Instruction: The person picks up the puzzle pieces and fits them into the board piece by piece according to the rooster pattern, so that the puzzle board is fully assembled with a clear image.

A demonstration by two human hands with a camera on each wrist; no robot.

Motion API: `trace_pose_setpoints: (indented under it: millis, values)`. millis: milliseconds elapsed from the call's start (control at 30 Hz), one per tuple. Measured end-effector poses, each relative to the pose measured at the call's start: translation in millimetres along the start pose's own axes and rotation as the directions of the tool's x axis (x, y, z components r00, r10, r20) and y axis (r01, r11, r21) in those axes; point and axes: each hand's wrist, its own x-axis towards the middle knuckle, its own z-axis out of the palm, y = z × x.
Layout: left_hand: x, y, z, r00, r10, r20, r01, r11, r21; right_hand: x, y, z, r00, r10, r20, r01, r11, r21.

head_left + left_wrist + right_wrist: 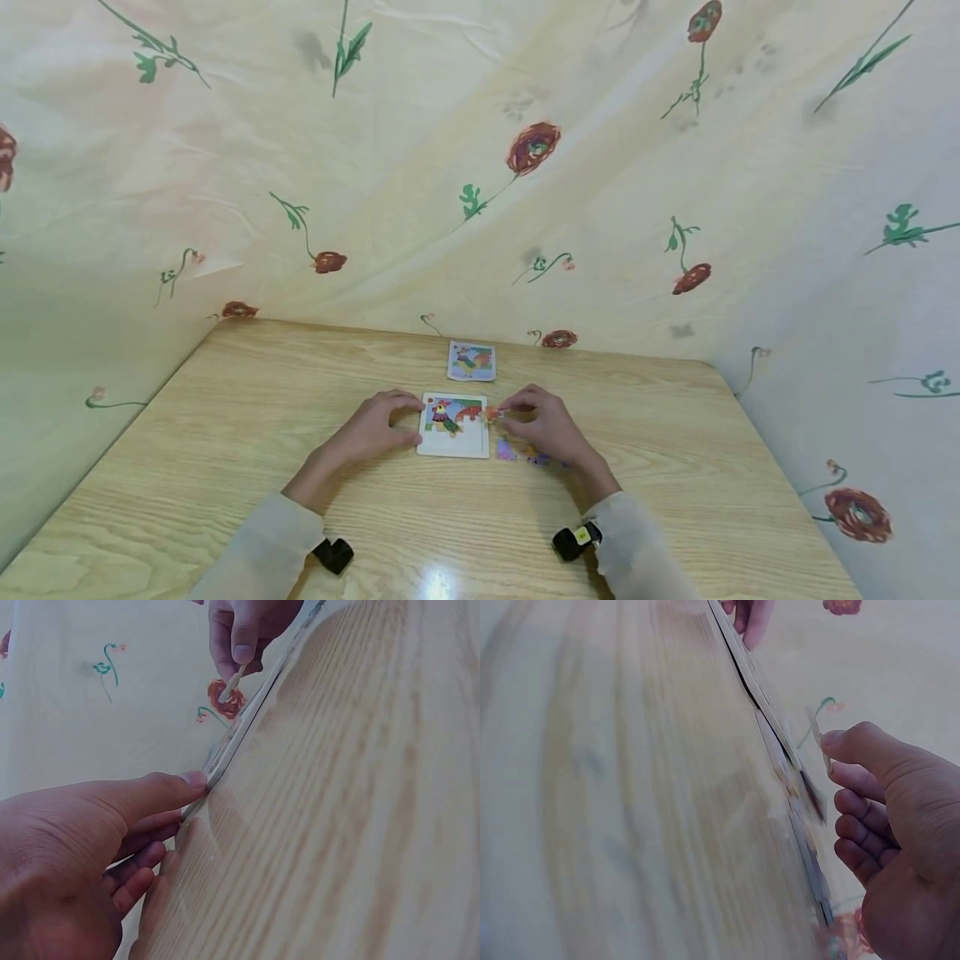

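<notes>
A white-framed jigsaw puzzle board (pixel 468 443) lies flat on the table, its upper part filled with a rooster picture and its lower right bare white. My left hand (pixel 373 428) holds the board's left edge, the thumb near the lower corner and a finger near the upper one. At the board's right edge, my right hand (pixel 547 423) pinches an orange puzzle piece (pixel 491 414) between thumb and forefinger. In the right wrist view this piece (pixel 820 742) is edge-on and raised above the table. Loose puzzle pieces (pixel 506 450) lie beneath the right hand, partly hidden by it.
A picture card (pixel 472 362) with the same rooster lies behind the board. The wooden table (pixel 315 358) meets a flowered cloth (pixel 405 208) at the back and sides. Dark cameras (pixel 334 556) are strapped at both wrists.
</notes>
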Motion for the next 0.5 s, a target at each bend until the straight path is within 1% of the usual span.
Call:
trace_pose_setpoints:
  millis: [267, 500]
  values:
    - [-0.4, 0.5, -0.3, 1.0, 0.008, 0.0, -0.008, 1.0, 0.005, 6.1, -10, 13, 0.999, 0.001, 0.036, 0.0, 1.0, -0.026]
    - [-0.6, 0.0, -0.2, 1.0, 0.005, 0.001, -0.005, 1.0, 0.004, 7.1, -14, 20, 0.998, -0.029, 0.061, 0.031, 0.999, -0.027]
